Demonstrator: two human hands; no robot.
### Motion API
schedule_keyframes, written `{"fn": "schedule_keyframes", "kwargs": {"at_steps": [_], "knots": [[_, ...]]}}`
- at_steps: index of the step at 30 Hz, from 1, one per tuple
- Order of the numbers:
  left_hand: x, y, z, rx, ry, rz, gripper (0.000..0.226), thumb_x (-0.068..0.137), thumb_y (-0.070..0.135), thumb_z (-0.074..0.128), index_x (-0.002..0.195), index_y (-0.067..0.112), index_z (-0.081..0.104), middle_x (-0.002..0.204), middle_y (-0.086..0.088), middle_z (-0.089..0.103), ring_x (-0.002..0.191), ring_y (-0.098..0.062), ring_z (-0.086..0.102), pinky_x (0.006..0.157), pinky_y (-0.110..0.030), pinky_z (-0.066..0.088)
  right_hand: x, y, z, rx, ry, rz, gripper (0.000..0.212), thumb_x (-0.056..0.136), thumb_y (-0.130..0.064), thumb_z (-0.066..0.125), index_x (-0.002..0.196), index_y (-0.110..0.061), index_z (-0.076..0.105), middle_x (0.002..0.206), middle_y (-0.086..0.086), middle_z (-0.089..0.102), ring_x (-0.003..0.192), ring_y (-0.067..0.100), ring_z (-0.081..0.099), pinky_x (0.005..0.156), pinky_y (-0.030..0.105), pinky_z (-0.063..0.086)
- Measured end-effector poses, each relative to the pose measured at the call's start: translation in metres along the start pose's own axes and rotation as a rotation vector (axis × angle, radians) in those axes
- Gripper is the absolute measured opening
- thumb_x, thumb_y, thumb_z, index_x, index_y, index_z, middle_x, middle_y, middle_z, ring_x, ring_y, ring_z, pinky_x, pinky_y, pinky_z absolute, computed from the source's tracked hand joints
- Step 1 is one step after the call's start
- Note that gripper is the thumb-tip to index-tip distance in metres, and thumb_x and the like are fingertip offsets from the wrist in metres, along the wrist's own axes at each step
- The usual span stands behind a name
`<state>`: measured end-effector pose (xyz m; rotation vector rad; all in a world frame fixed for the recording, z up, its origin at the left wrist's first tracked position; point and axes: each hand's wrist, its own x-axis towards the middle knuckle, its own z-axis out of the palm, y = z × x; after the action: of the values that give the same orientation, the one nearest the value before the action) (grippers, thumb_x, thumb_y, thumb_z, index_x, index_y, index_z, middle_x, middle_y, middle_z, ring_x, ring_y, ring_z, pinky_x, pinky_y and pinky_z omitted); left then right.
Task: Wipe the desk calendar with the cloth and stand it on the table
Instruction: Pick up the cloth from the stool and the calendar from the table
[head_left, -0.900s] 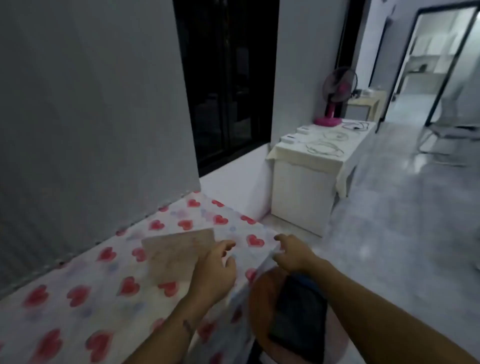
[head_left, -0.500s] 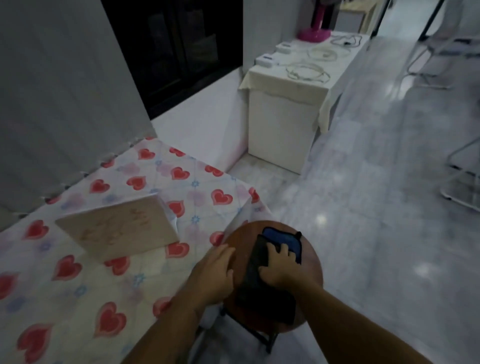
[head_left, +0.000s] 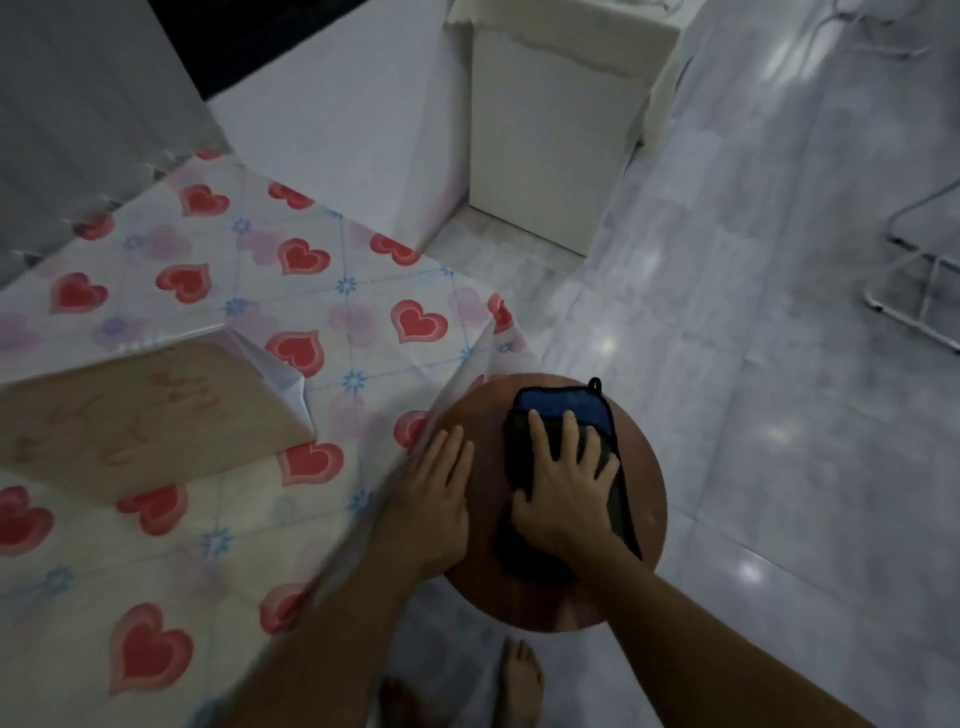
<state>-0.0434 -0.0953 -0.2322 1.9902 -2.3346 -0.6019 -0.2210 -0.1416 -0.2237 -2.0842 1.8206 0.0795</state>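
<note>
The tan desk calendar (head_left: 145, 415) stands tent-like on the heart-patterned tablecloth of the table (head_left: 218, 551), at the left. A dark cloth with a blue face (head_left: 561, 405) lies on the round brown stool (head_left: 647, 499) beside the table's corner. My right hand (head_left: 566, 488) lies flat on the cloth with fingers spread, covering its middle. My left hand (head_left: 431, 493) rests palm down on the stool's left edge, next to the hanging tablecloth, holding nothing. Neither hand touches the calendar.
A white cloth-covered cabinet (head_left: 561, 135) stands beyond the table's far corner. A metal chair frame (head_left: 924, 270) is on the tiled floor at the right. My bare feet (head_left: 519, 680) are below the stool.
My left hand has let go of the calendar and come down to the stool. My right hand has brought the cloth onto the stool and flattened on it. The view has tilted downward.
</note>
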Motion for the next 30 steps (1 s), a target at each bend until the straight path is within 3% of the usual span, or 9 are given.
{"fn": "schedule_keyframes", "kwargs": {"at_steps": [3,7,12,15,20,23,25,27,30], "knots": [[0.0,0.002,0.002,-0.012,-0.016,-0.037,0.07,0.095,0.03,0.029,0.16,0.011,0.011,0.169,-0.008,0.004,0.155,-0.024,-0.003,0.125,-0.039,-0.002,-0.001,0.018,-0.003,-0.034,0.042,-0.019,0.096,0.07,-0.053,0.047,0.15,-0.033,-0.003,0.16,0.016,0.0,0.143,0.041,0.004,0.111,0.064,0.01],[-0.001,0.004,-0.009,-0.018,-0.019,-0.045,0.07,0.097,0.032,0.034,0.16,0.015,0.009,0.17,-0.004,0.0,0.155,-0.02,-0.003,0.12,-0.034,-0.008,-0.005,0.017,0.002,-0.071,0.04,-0.001,0.093,0.072,-0.053,0.046,0.149,-0.036,-0.002,0.16,0.017,0.0,0.143,0.041,0.003,0.11,0.063,0.008],[-0.001,0.016,-0.022,-0.02,-0.106,-0.11,0.075,0.096,0.023,0.042,0.161,0.014,0.006,0.169,-0.005,-0.006,0.155,-0.02,-0.006,0.123,-0.037,-0.003,-0.01,0.022,-0.005,-0.226,0.018,-0.138,0.086,0.073,-0.04,0.061,0.147,-0.032,0.017,0.151,0.014,0.023,0.128,0.041,0.025,0.1,0.054,0.032],[-0.008,0.026,-0.031,-0.083,-0.116,-0.157,0.072,0.093,0.019,0.047,0.159,0.014,0.018,0.17,-0.004,0.006,0.154,-0.02,0.005,0.123,-0.036,0.007,-0.014,0.03,-0.015,-0.216,-0.02,-0.189,0.074,0.077,-0.035,0.062,0.142,-0.034,0.026,0.145,0.009,0.028,0.12,0.038,0.033,0.092,0.048,0.04],[-0.047,0.046,-0.057,-0.337,0.104,-0.296,0.057,0.093,0.012,0.047,0.15,0.015,0.043,0.16,-0.004,0.037,0.147,-0.019,0.031,0.121,-0.033,0.025,-0.025,0.023,-0.042,0.296,-0.102,-0.14,0.055,0.081,-0.019,0.058,0.131,-0.035,0.045,0.128,-0.002,0.045,0.104,0.02,0.047,0.089,0.035,0.044],[-0.075,0.049,-0.087,-0.415,0.289,-0.346,0.048,0.09,0.008,0.049,0.137,0.014,0.056,0.144,-0.004,0.054,0.131,-0.021,0.049,0.113,-0.029,0.035,-0.041,-0.003,-0.063,0.632,-0.074,-0.12,0.05,0.079,-0.006,0.059,0.116,-0.039,0.055,0.111,-0.008,0.057,0.094,0.007,0.055,0.083,0.027,0.045],[-0.094,0.043,-0.11,-0.431,0.428,-0.378,0.045,0.088,0.005,0.053,0.132,0.014,0.06,0.138,-0.003,0.058,0.126,-0.021,0.053,0.106,-0.022,0.036,-0.049,-0.023,-0.08,0.729,-0.033,-0.176,0.05,0.076,0.001,0.057,0.101,-0.042,0.058,0.097,-0.011,0.064,0.086,0.006,0.06,0.071,0.024,0.045],[-0.112,0.031,-0.13,-0.445,0.54,-0.407,0.044,0.088,0.005,0.055,0.131,0.015,0.061,0.138,-0.002,0.059,0.127,-0.021,0.053,0.106,-0.025,0.039,-0.054,-0.044,-0.098,0.776,0.016,-0.235,0.048,0.073,0.007,0.054,0.089,-0.038,0.057,0.083,-0.008,0.066,0.074,0.007,0.061,0.058,0.022,0.042],[-0.133,0.006,-0.155,-0.447,0.686,-0.498,0.044,0.09,0.006,0.056,0.134,0.014,0.06,0.141,-0.004,0.056,0.131,-0.022,0.049,0.11,-0.027,0.036,-0.058,-0.079,-0.124,0.825,0.061,-0.302,0.047,0.074,0.01,0.053,0.095,-0.033,0.056,0.077,-0.006,0.063,0.064,0.002,0.059,0.047,0.011,0.038]]}}
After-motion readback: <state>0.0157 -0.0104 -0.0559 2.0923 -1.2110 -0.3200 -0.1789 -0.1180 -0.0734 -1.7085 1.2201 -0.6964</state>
